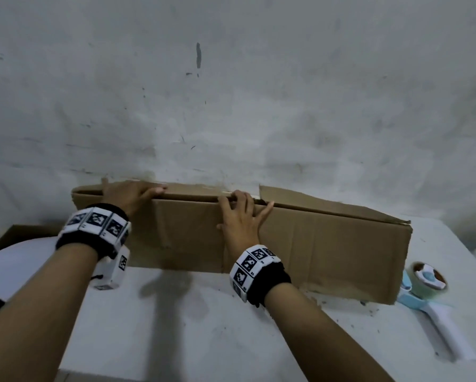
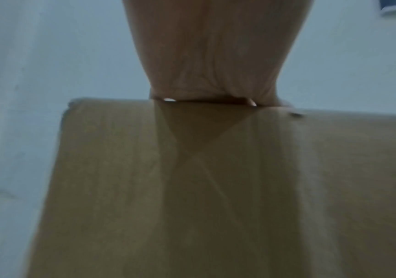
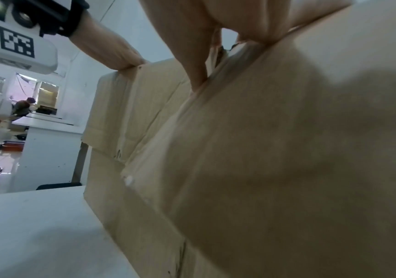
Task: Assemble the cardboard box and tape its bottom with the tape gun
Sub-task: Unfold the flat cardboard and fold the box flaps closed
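white table [image 1: 203, 326], grey wall [image 1: 231, 92], flat cardboard box [image 1: 328, 244] standing on its edge
my left hand [image 1: 129, 195] curls over the box's top edge and my right hand [image 1: 239, 221] pinches it near the middle. the tape gun [image 1: 430, 296] lies just right of the box.

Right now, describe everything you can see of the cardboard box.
The cardboard box is brown board, creased and worn, folded nearly flat. It stands on a long edge on the white table, close to the wall. Its top edge is ragged, with a tear near the middle. The left-hand grip curls over the top edge near the left end; the right-hand grip lies on the front face, fingertips hooked at the tear.
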Tool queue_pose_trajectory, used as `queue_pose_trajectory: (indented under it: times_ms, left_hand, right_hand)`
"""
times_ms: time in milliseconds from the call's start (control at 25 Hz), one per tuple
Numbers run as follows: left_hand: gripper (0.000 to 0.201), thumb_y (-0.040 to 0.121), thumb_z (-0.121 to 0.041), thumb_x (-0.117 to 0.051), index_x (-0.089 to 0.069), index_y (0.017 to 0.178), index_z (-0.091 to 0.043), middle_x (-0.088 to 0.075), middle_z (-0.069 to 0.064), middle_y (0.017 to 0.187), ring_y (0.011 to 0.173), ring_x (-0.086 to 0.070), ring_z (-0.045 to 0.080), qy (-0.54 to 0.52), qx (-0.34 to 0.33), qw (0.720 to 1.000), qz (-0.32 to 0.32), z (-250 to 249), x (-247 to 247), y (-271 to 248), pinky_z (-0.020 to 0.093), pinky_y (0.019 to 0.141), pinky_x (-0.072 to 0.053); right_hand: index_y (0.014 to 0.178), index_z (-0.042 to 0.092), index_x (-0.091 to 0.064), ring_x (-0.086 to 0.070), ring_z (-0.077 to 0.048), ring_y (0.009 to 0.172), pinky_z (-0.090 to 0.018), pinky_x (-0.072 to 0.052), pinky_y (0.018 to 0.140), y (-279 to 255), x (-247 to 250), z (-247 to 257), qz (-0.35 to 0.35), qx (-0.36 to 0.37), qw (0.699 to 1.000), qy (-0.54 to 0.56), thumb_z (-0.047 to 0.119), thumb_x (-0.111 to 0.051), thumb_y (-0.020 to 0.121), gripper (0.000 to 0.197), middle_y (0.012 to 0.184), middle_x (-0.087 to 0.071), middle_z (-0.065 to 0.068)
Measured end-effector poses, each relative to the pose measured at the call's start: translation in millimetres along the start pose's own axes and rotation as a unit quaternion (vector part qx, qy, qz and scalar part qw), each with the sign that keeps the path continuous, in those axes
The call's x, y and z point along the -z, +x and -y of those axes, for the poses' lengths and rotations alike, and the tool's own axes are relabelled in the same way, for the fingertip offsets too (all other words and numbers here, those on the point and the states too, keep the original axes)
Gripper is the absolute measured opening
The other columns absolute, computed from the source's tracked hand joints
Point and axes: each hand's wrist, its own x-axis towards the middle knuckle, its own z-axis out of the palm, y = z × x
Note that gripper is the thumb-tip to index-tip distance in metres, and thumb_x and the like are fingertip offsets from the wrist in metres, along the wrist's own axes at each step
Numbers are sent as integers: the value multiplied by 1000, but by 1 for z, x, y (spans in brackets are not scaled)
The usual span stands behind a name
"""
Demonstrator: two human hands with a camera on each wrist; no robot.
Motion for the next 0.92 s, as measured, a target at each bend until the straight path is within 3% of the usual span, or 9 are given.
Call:
queue_pose_trajectory:
  times_ms: [120,240,320,440,560,640,720,800,920]
  left_hand:
    - [35,94,-40,-41,-56,126,-34,-50,2,141,127,-45,30,-27,-23,998,55,31,19,0,42,108,-28]
    - [35,97,-39,-37,-58,124,-33,-59,9,130,113,-55,31,80,-20,996,30,33,25,0,36,96,-40]
    - [35,97,-42,-36,-60,120,-31,-62,13,122,108,-57,32,142,-17,989,21,31,24,-4,35,92,-42]
    - [37,96,-44,-37,-58,122,-29,-61,14,122,109,-58,32,142,-21,989,34,33,28,-11,35,90,-43]
    - [38,97,-40,-38,-55,127,-23,-58,14,128,112,-56,31,156,6,986,62,49,40,-23,36,94,-43]
    - [40,97,-35,-41,-55,126,-12,-57,17,128,104,-58,29,149,49,983,93,65,45,-36,36,93,-42]
    - [38,97,-33,-42,-62,115,-5,-65,20,110,80,-62,26,79,66,990,96,75,47,-52,32,75,-45]
    - [35,96,-34,-43,-66,100,-9,-68,15,84,64,-68,23,26,58,996,60,75,47,-68,27,60,-43]
    - [35,95,-39,-43,-70,95,-15,-70,12,69,61,-69,22,10,48,999,12,67,52,-83,28,65,-46]
  right_hand:
    - [133,20,-40,-12,-26,141,-65,22,97,-1,2,2,-3,-4,1000,0,13,-62,83,55,145,-24,-12]
    - [125,19,-48,-14,-28,139,-67,16,104,-6,8,4,-3,-22,1000,13,15,-61,84,44,143,-27,-11]
    - [120,21,-52,-18,-29,136,-64,9,109,-16,14,4,-1,-7,1000,8,18,-59,86,35,140,-32,-8]
    - [113,21,-57,-37,-22,125,-55,0,114,-41,23,-2,46,63,997,20,20,-53,89,24,123,-53,-2]
    - [105,19,-60,-49,-17,108,-40,-6,111,-66,32,-7,40,113,991,64,16,-53,89,17,104,-64,2]
    - [101,19,-61,-50,-16,104,-30,-8,104,-75,38,-13,19,115,989,94,14,-56,86,16,99,-65,4]
    - [100,19,-62,-49,-16,104,-29,-9,103,-82,44,-19,9,107,990,96,15,-58,86,16,98,-64,5]
    - [100,21,-61,-48,-16,105,-37,-13,105,-84,50,-24,-1,87,993,74,16,-58,86,15,96,-61,8]
    - [100,22,-59,-45,-16,104,-45,-23,101,-84,72,-30,-10,70,996,63,19,-57,88,13,96,-53,10]
